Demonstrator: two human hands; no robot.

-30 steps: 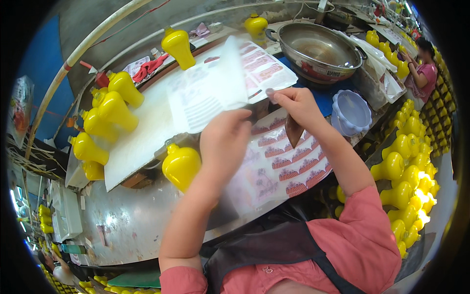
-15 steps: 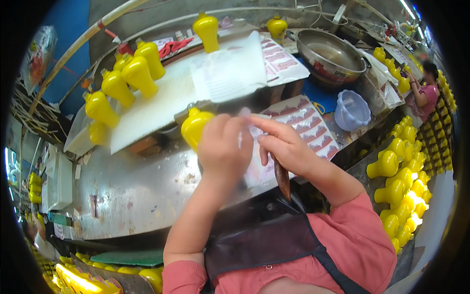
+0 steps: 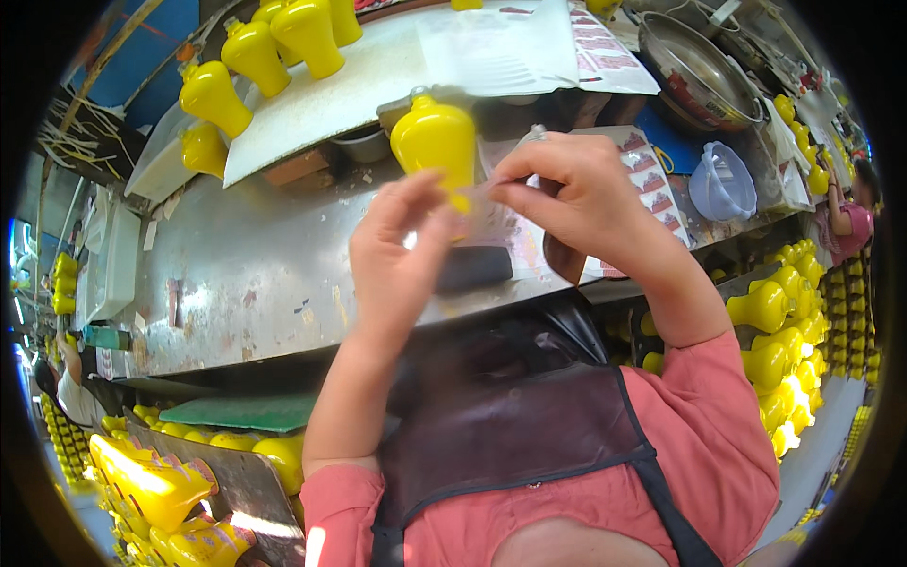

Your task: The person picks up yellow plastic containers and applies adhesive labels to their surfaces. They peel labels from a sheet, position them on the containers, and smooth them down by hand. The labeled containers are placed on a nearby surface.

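A glossy yellow vase-shaped bottle [image 3: 433,142] stands just beyond my hands, its lower part partly hidden by them. My right hand [image 3: 581,194] is closed, thumb and forefinger pinching a thin translucent film [image 3: 487,215]. A flat brown tool with a pointed end [image 3: 565,260] pokes out below the same palm, held by the other fingers. Facing it is my left hand [image 3: 397,250], fingers bent beside the film and smeared by motion; whether they grip it I cannot tell. Between the hands and the table edge lies a dark block [image 3: 472,269].
Printed decal sheets [image 3: 652,180] lie right of my hands, near a pale blue basket [image 3: 722,184] and a wide metal pan [image 3: 699,71]. More yellow bottles [image 3: 253,57] stand on the white board [image 3: 378,71]. Yellow bottles [image 3: 756,312] crowd my right side; others sit lower left.
The view has shifted, so the table's things sit higher. My hands have drawn apart, with the film now spread between them. The bottle and dark block are less covered.
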